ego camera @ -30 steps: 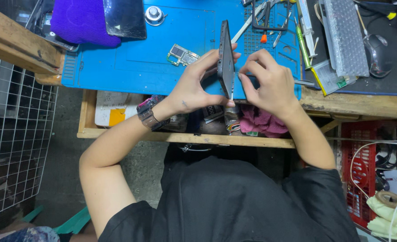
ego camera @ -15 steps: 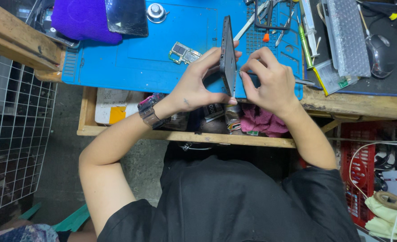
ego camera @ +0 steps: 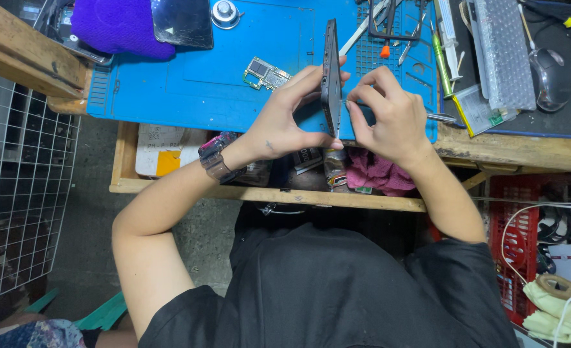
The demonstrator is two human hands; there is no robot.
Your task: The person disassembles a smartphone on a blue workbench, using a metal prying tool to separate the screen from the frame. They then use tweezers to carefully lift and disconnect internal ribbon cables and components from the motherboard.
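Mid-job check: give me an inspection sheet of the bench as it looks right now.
Surface: blue work mat on a wooden bench.
Job's things: dark phone frame held on edge over the mat.
Clutter: small circuit board, cracked glass panel, purple cloth, green-handled tool, pink rag on the shelf below.
Grippers: left hand grips the frame; right hand pinches at its edge.
Cables: white cable by the red crate.
Surroundings: wire grid, concrete floor.
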